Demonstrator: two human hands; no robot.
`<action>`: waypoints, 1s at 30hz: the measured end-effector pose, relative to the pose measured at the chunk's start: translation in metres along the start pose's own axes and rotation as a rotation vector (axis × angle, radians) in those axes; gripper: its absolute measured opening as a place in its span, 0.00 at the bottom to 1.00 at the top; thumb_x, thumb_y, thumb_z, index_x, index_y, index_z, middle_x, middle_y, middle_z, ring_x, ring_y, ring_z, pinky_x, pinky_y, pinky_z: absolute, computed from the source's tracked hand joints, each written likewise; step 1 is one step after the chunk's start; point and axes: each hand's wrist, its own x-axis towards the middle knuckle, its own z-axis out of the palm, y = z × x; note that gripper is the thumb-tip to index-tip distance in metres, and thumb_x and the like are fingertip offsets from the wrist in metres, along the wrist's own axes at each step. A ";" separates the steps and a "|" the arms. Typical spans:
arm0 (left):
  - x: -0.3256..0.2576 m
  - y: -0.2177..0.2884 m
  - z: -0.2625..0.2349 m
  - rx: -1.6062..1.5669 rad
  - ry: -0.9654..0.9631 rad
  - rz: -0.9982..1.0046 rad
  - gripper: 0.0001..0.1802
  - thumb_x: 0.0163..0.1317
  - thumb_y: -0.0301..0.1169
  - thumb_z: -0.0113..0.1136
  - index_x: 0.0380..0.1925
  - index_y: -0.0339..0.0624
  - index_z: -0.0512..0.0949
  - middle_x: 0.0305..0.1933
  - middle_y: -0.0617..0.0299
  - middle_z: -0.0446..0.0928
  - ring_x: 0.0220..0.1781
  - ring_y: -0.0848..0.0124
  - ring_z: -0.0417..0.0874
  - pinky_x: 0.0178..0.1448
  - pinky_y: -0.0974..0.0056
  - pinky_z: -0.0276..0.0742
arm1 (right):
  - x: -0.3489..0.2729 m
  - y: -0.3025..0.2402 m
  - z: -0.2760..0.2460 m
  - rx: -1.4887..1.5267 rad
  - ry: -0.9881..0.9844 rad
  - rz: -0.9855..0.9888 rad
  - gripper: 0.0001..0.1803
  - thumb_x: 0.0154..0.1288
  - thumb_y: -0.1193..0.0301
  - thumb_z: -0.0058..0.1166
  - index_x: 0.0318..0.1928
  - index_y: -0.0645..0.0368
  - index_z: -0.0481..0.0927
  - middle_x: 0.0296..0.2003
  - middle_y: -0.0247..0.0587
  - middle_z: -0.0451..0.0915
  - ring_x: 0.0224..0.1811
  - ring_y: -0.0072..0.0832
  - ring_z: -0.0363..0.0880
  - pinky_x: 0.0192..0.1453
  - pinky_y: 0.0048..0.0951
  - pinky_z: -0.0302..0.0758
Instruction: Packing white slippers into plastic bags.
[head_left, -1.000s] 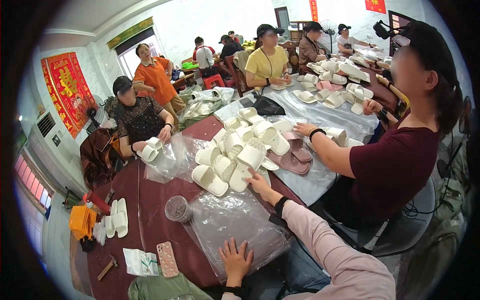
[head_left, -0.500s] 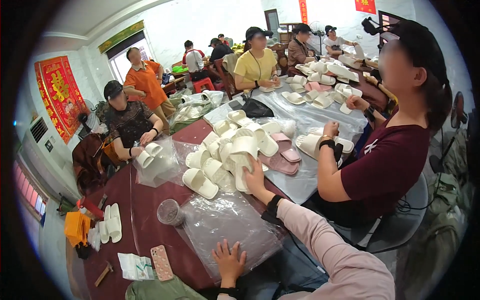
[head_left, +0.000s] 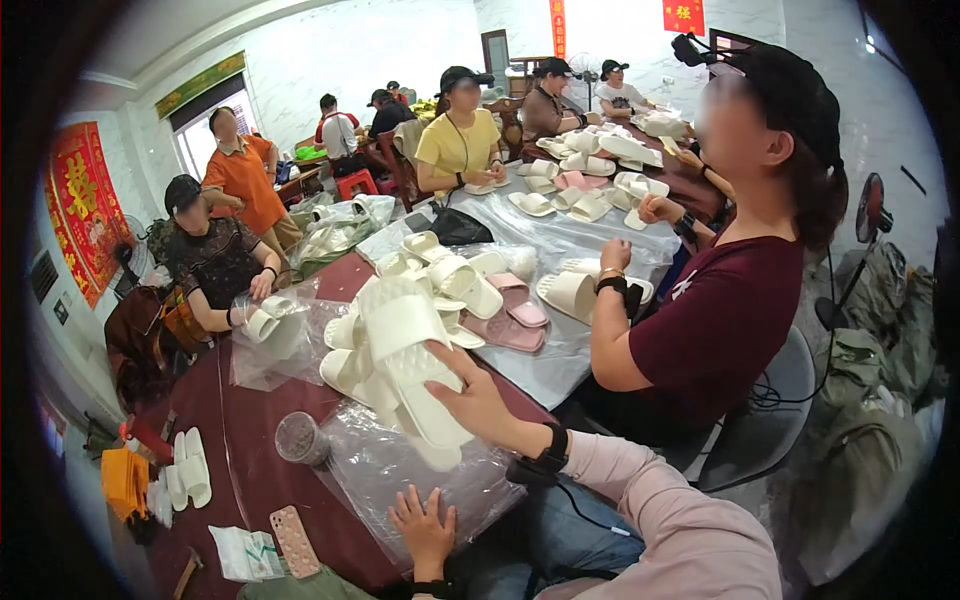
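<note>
A white slide slipper point(head_left: 408, 345) is gripped by its edge in my right hand point(head_left: 478, 400), lifted above the table with its heel end toward me. Whether a second slipper is held beneath it I cannot tell. My left hand point(head_left: 425, 528) lies flat, fingers spread, on a clear plastic bag point(head_left: 400, 470) at the table's near edge. Behind the held slipper is a heap of white slippers point(head_left: 465, 280), partly hidden by it. Pink slippers point(head_left: 508, 325) lie at the heap's right side.
A clear round tub point(head_left: 301, 440) stands left of the bag. Nearer are a patterned phone point(head_left: 294, 542), a tissue pack point(head_left: 245, 553) and a hammer point(head_left: 187, 574). A co-worker in maroon point(head_left: 700, 300) sits close on my right; another point(head_left: 215, 260) bags slippers across the table.
My right hand has lifted a white slipper off the heap and brought it toward me, over the plastic bag. My left hand stays flat on the bag. The whole view has shifted slightly.
</note>
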 end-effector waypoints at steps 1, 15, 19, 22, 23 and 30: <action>0.000 0.000 0.001 0.002 0.016 0.006 0.24 0.56 0.49 0.56 0.51 0.55 0.74 0.63 0.46 0.62 0.67 0.44 0.56 0.68 0.36 0.45 | -0.005 -0.002 -0.004 -0.006 0.002 -0.001 0.29 0.60 0.78 0.55 0.63 0.58 0.66 0.59 0.41 0.67 0.62 0.28 0.63 0.65 0.25 0.58; 0.003 -0.002 0.001 0.076 -0.070 -0.043 0.24 0.55 0.49 0.55 0.48 0.51 0.76 0.61 0.45 0.67 0.69 0.44 0.54 0.70 0.37 0.40 | -0.028 0.130 -0.034 -0.358 -0.369 0.151 0.26 0.53 0.77 0.56 0.56 0.61 0.73 0.51 0.52 0.75 0.55 0.39 0.73 0.58 0.33 0.69; -0.001 -0.002 0.003 0.056 -0.100 -0.041 0.25 0.57 0.50 0.53 0.51 0.49 0.74 0.62 0.44 0.64 0.69 0.44 0.54 0.70 0.37 0.41 | -0.033 0.124 -0.042 -0.238 -0.415 0.290 0.26 0.51 0.78 0.56 0.55 0.61 0.74 0.47 0.53 0.77 0.51 0.40 0.75 0.56 0.33 0.70; -0.003 -0.003 0.005 0.082 -0.065 -0.013 0.24 0.58 0.52 0.52 0.49 0.52 0.76 0.60 0.45 0.67 0.69 0.45 0.56 0.68 0.36 0.44 | -0.038 0.127 -0.046 -0.110 -0.533 0.586 0.25 0.53 0.77 0.55 0.55 0.56 0.75 0.50 0.55 0.74 0.53 0.43 0.73 0.56 0.35 0.70; -0.004 -0.005 0.007 0.094 -0.068 -0.024 0.24 0.58 0.52 0.52 0.49 0.52 0.76 0.60 0.45 0.67 0.69 0.45 0.56 0.68 0.36 0.44 | -0.041 0.128 -0.044 -0.325 -0.545 0.435 0.24 0.53 0.75 0.56 0.53 0.53 0.76 0.52 0.56 0.72 0.53 0.46 0.71 0.55 0.38 0.69; -0.001 -0.019 0.003 -0.066 -0.137 -0.014 0.25 0.55 0.49 0.56 0.50 0.50 0.76 0.63 0.43 0.63 0.70 0.44 0.54 0.69 0.36 0.40 | -0.067 0.098 -0.012 -0.944 -0.379 -0.124 0.18 0.51 0.64 0.58 0.46 0.43 0.80 0.54 0.57 0.69 0.54 0.52 0.68 0.53 0.50 0.69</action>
